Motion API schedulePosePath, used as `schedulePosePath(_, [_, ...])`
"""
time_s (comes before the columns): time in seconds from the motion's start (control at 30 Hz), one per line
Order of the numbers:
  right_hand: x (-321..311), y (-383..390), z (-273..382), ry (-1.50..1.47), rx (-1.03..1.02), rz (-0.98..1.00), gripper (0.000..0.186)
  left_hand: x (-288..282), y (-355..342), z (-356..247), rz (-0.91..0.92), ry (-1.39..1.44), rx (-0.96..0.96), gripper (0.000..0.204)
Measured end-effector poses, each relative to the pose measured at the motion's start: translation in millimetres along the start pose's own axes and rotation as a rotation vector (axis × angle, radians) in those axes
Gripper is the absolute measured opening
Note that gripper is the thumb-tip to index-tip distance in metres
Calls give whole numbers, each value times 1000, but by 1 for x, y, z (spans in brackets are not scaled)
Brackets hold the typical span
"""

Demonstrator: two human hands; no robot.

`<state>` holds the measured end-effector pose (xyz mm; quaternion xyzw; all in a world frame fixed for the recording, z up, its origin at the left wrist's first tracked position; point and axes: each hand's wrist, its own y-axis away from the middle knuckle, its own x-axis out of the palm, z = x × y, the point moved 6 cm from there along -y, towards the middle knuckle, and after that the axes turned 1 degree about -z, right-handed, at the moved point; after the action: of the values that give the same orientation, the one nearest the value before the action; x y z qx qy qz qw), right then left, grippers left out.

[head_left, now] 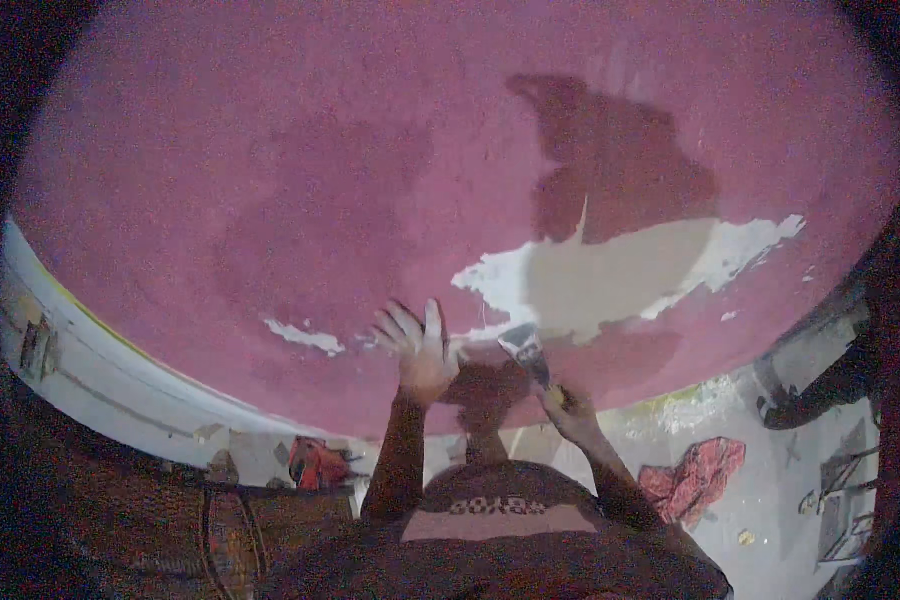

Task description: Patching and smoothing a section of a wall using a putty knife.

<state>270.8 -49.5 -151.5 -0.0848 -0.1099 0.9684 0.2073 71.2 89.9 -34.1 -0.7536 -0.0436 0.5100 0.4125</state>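
Observation:
A pink painted wall (350, 200) fills most of the view, with a large bare white patch (620, 275) right of the middle. My right hand (570, 412) grips the handle of a putty knife (526, 350), its blade at the lower left edge of that patch. My left hand (422, 350) has its fingers spread and lies against or just before the pink surface; whether it touches is hard to tell. Left of it is a smaller white streak (305, 336). Shadows fall across the wall and patch.
On the pale floor lie a crumpled red cloth (695, 480) at the right and a red item (318, 465) at the left. A brown woven surface (150, 510) is at lower left, a dark object (830, 385) at far right, and a frame-like item (848, 510) below it.

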Motion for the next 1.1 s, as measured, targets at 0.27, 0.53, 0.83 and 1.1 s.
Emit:
schedulePosePath(0.27, [-63,-12,35,276,87,-160,12,-6,-7,-2,-46,-19,40,74])
schedulePosePath(0.53, [-96,-29,168,504,-189,-256,8,6,-2,-8,-107,-151,106,71])
schedulePosePath(0.83, [-66,-61,246,941,-654,-198,18,19,6,-3,26,-61,48,57])
schedulePosePath(1.1, [-86,-64,218,803,-557,-177,13,19,8,2,104,118,93,58])
